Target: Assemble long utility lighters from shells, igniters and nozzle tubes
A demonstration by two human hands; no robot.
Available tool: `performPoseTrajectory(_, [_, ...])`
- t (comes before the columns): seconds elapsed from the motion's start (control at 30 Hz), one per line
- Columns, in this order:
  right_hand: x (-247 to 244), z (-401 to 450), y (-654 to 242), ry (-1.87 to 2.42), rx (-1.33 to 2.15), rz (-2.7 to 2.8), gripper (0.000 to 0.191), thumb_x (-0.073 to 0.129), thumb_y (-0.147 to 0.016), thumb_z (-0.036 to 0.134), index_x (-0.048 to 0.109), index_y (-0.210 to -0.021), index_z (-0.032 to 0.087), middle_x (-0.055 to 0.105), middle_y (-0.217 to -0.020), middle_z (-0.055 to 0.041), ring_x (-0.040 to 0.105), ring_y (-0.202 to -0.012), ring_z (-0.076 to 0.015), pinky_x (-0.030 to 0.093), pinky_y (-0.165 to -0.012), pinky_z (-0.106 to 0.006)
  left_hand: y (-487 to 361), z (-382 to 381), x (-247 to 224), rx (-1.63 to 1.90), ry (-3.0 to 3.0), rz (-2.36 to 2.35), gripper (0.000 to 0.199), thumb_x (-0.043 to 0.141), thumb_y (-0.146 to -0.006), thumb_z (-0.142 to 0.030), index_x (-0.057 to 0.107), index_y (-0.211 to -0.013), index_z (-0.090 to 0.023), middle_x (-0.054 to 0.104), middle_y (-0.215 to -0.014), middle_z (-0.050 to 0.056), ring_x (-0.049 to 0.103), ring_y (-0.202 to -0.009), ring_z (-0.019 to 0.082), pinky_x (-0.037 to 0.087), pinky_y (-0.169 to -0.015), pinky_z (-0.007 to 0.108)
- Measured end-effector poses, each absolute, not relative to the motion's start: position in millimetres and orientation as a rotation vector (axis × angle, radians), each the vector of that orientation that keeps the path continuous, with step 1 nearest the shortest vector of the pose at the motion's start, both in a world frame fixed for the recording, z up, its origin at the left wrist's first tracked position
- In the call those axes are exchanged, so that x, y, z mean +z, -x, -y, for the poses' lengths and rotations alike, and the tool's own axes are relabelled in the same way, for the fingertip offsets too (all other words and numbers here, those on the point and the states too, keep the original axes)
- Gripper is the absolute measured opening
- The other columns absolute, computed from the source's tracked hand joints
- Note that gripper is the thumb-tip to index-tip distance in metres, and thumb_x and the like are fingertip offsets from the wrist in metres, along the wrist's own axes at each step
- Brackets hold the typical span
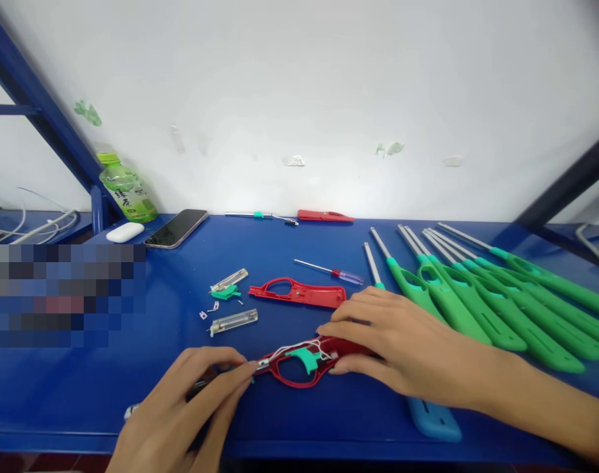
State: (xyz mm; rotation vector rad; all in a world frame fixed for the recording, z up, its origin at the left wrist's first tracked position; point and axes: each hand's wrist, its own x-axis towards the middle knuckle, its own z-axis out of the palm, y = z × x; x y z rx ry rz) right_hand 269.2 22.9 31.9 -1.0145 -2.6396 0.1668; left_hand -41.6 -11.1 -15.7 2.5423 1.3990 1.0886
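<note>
My left hand [196, 401] pinches the metal rod at the narrow front end of a red lighter half-shell [284, 379]. That shell lies low at the middle of the blue table, with a teal trigger [307, 360] and thin white wires in it. Over the shell's wide right end rests my right hand [402, 341], its fingers gripping the red body. A second red half-shell [304, 293] lies just behind. Left of it are two clear fuel tanks [234, 321], a loose teal trigger [225, 293] and tiny white parts [203, 315].
Several green lighters [496, 309] fan out on the right. A screwdriver [347, 276], a red shell [324, 215] and a metal rod [247, 215] lie farther back. Back left are a phone [177, 228], a white case [125, 232] and a bottle [128, 190]. A blue handle [435, 420] lies under my right forearm.
</note>
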Motion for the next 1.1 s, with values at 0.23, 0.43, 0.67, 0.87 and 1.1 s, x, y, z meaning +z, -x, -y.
performPoseTrajectory(0.23, [30.9, -22.9, -269.8, 1.037, 0.188, 2.639, 0.032, 0.06, -0.106, 0.046, 0.071, -0.126, 0.023, 0.074, -0.115, -0.006, 0.07, -0.102, -0.0231, 0.053, -0.091, -0.04, 51.1, 2.4, -16.4, 0.985, -2.564, -1.389, 0.027, 0.05, -0.108, -0.043, 0.075, -0.118, -0.039, 0.075, -0.111, -0.004, 0.076, -0.091, 0.013, 0.061, -0.078, 0.017])
performPoseTrajectory(0.43, [30.9, -24.4, -269.5, 1.04, 0.19, 2.644, 0.032, 0.061, -0.105, 0.045, 0.07, -0.128, 0.023, 0.074, -0.114, -0.0055, 0.069, -0.101, -0.0237, 0.053, -0.09, -0.04, 51.7, -1.6, -15.3, 1.006, -2.589, -1.338, 0.026, 0.051, -0.108, -0.042, 0.074, -0.12, -0.038, 0.075, -0.113, -0.005, 0.076, -0.092, 0.012, 0.061, -0.081, 0.015])
performPoseTrajectory(0.67, [34.2, -22.1, -267.2, 1.064, 0.295, 2.635, 0.023, 0.062, -0.105, 0.042, 0.069, -0.12, 0.025, 0.073, -0.111, -0.0016, 0.068, -0.1, -0.0213, 0.051, -0.091, -0.038, 50.6, 0.9, -19.0, 1.0, -2.615, -1.366, 0.028, 0.052, -0.108, -0.044, 0.071, -0.126, -0.037, 0.071, -0.119, -0.002, 0.074, -0.101, 0.013, 0.06, -0.091, 0.018])
performPoseTrajectory(0.87, [32.3, -22.3, -268.1, 1.054, 0.265, 2.636, 0.023, 0.061, -0.106, 0.042, 0.069, -0.119, 0.024, 0.073, -0.11, -0.004, 0.068, -0.098, -0.0211, 0.051, -0.091, -0.037, 28.3, 0.6, -14.8, 1.024, -2.734, -1.284, 0.032, 0.061, -0.104, -0.036, 0.066, -0.135, -0.032, 0.065, -0.125, 0.005, 0.07, -0.111, 0.02, 0.063, -0.095, 0.03])
performPoseTrajectory(1.1, [34.6, -17.0, -267.2, 1.055, 0.203, 2.754, 0.041, 0.055, -0.109, 0.035, 0.055, -0.149, 0.029, 0.067, -0.122, -0.0077, 0.067, -0.105, -0.0245, 0.054, -0.094, -0.043, 16.3, -2.6, -19.3, 0.959, -2.719, -1.232, 0.029, 0.055, -0.105, -0.025, 0.064, -0.133, -0.027, 0.066, -0.121, 0.006, 0.067, -0.108, 0.022, 0.063, -0.093, 0.036])
